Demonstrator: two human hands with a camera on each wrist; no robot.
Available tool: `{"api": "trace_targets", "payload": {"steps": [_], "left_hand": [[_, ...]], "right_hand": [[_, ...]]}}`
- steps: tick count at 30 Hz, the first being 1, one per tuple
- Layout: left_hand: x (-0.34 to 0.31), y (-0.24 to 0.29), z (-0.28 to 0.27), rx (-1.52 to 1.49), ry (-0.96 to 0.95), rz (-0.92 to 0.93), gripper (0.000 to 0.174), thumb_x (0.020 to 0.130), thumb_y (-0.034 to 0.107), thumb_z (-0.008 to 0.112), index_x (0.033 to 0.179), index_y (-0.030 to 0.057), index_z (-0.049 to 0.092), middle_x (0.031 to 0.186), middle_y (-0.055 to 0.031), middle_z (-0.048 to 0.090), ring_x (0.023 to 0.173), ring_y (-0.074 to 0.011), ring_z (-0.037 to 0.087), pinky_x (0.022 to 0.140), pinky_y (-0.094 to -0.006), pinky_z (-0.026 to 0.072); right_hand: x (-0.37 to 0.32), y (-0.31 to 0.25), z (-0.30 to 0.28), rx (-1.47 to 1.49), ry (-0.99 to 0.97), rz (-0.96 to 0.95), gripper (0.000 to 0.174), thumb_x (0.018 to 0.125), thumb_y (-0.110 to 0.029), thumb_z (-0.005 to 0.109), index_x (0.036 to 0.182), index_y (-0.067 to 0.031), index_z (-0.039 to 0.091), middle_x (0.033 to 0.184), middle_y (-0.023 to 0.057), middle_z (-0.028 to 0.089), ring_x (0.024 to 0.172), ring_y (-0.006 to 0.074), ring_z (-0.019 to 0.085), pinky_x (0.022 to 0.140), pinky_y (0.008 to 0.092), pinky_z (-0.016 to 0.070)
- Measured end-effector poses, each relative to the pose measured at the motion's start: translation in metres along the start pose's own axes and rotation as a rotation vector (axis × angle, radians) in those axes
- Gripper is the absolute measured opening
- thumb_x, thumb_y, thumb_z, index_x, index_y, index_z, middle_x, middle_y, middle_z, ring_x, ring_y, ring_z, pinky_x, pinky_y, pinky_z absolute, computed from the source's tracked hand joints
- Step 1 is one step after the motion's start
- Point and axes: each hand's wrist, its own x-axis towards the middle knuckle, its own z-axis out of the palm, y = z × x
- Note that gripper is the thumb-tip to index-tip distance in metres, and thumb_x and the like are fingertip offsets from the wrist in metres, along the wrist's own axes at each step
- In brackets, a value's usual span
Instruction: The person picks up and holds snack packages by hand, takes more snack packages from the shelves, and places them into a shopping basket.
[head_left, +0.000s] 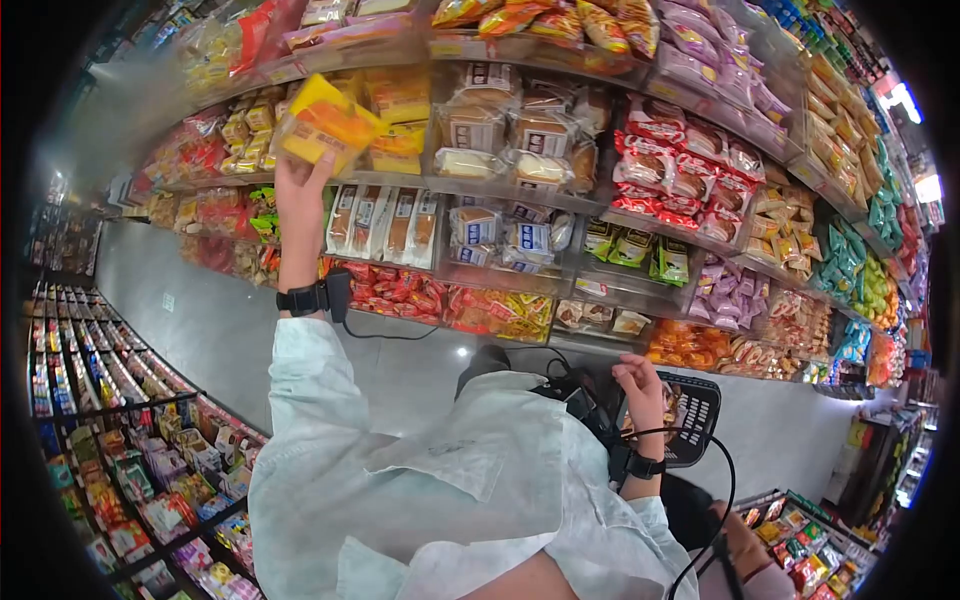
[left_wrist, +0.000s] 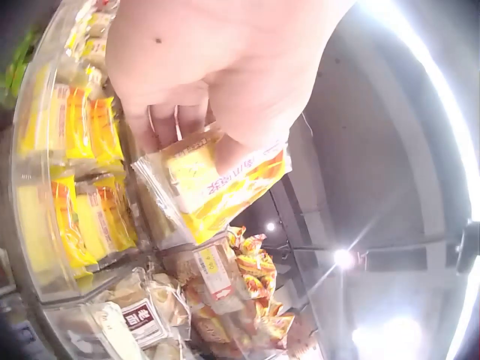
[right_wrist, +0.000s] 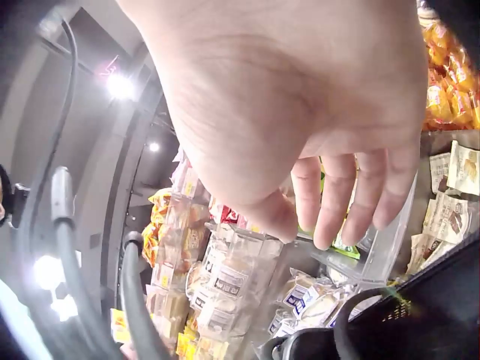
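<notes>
A yellow and orange snack packet [head_left: 331, 124] is held up by the left hand [head_left: 302, 196] in front of the upper shelf. In the left wrist view the thumb of the left hand [left_wrist: 217, 67] presses the face of the packet [left_wrist: 217, 180], with the fingers behind it. Similar yellow packets [left_wrist: 71, 124] stand in a clear bin beside it. The right hand [head_left: 640, 392] hangs near the person's side above a black basket [head_left: 708, 410]. In the right wrist view the right hand [right_wrist: 300, 112] has loosely bent fingers and holds nothing.
Tiered shelves with clear bins of wrapped bread [head_left: 475, 130], red packets [head_left: 690, 170] and purple packets [head_left: 725, 290] curve across the front. A black cable [head_left: 732, 470] loops by the right arm. Another display rack [head_left: 150, 440] stands at the left, and part of another person [head_left: 745, 550] shows at lower right.
</notes>
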Motion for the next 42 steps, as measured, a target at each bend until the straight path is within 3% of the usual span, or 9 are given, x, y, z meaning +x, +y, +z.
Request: {"api": "trace_targets", "payload": {"steps": [4,11,17,20,23,32,35,38,42], "left_hand": [[0.035,-0.044,-0.009,-0.144,-0.192,-0.011,0.062,0.092,-0.005,0.069,0.146,0.0004,0.039,0.141,-0.0112,0.055,0.127,-0.0211,0.055,0.109,-0.0343,0.0437],[0.052,-0.076,0.016,-0.285,-0.133,-0.066,0.064,0.089,-0.001,0.075,0.141,0.0057,0.038,0.127,-0.0118,0.06,0.122,-0.0229,0.058,0.1,-0.0326,0.047],[0.076,-0.105,-0.014,0.285,-0.34,-0.182,0.049,0.095,0.013,0.07,0.135,0.0034,0.043,0.129,-0.0137,0.058,0.118,-0.0222,0.059,0.096,-0.0346,0.0493],[0.075,-0.116,-0.031,0.574,-0.343,0.105,0.043,0.096,0.014,0.069,0.13,-0.0008,0.046,0.112,-0.0119,0.061,0.103,-0.0209,0.06,0.09,-0.036,0.0493],[0.084,-0.1,-0.043,0.827,-0.488,-0.098,0.052,0.096,0.018,0.069,0.137,-0.0005,0.043,0.111,-0.0167,0.064,0.102,-0.0239,0.062,0.088,-0.0375,0.0494],[0.092,-0.118,-0.044,0.399,-0.523,-0.197,0.053,0.098,0.019,0.066,0.141,-0.0015,0.043,0.111,-0.0167,0.063,0.104,-0.025,0.063,0.088,-0.0367,0.0492],[0.101,-0.125,-0.041,0.913,-0.608,0.084,0.062,0.093,0.021,0.071,0.143,-0.0016,0.043,0.115,-0.0183,0.063,0.103,-0.0258,0.062,0.09,-0.0369,0.0489],[0.097,-0.118,-0.028,0.8,-0.539,-0.044,0.065,0.089,0.024,0.075,0.143,0.0,0.048,0.117,-0.0185,0.064,0.099,-0.0297,0.063,0.09,-0.0387,0.0494],[0.09,-0.127,-0.022,0.869,-0.383,0.349,0.057,0.085,0.03,0.078,0.131,0.0019,0.059,0.116,-0.0198,0.063,0.108,-0.0366,0.058,0.097,-0.0461,0.0456]], "right_hand": [[-0.012,-0.016,0.043,-0.031,0.042,0.008,0.023,0.099,-0.005,0.064,0.122,-0.0024,0.061,0.104,0.0027,0.069,0.098,0.0099,0.063,0.09,0.024,0.0486],[-0.028,-0.022,0.072,-0.083,0.122,0.073,0.023,0.098,-0.007,0.066,0.121,-0.003,0.062,0.102,0.0018,0.069,0.095,0.0087,0.062,0.086,0.0232,0.0483],[-0.02,-0.021,0.077,-0.075,0.13,0.059,0.024,0.098,-0.007,0.065,0.121,-0.0031,0.061,0.103,0.0021,0.069,0.096,0.0083,0.062,0.086,0.0229,0.0482],[-0.013,-0.021,0.081,-0.068,0.132,0.05,0.024,0.099,-0.007,0.065,0.122,-0.003,0.061,0.104,0.0025,0.069,0.096,0.0083,0.062,0.086,0.023,0.0483],[-0.008,-0.02,0.084,-0.068,0.125,0.055,0.024,0.099,-0.007,0.065,0.122,-0.0028,0.061,0.105,0.003,0.069,0.097,0.0083,0.062,0.087,0.0231,0.0483],[-0.006,-0.031,0.093,-0.128,0.133,0.052,0.024,0.099,-0.008,0.065,0.121,-0.0022,0.061,0.102,0.0026,0.069,0.094,0.0078,0.062,0.084,0.0235,0.0491],[-0.014,-0.027,0.093,-0.15,0.151,0.063,0.023,0.099,-0.008,0.065,0.121,-0.0023,0.061,0.101,0.0021,0.07,0.092,0.0076,0.062,0.082,0.024,0.0494],[-0.025,-0.021,0.089,-0.134,0.182,0.089,0.023,0.098,-0.009,0.066,0.121,-0.0027,0.062,0.1,0.0018,0.07,0.092,0.0077,0.062,0.082,0.0243,0.0494],[-0.036,-0.006,0.079,-0.1,0.205,0.092,0.024,0.099,-0.01,0.066,0.121,-0.0032,0.061,0.102,0.0026,0.07,0.095,0.0084,0.063,0.083,0.0241,0.0499]]}}
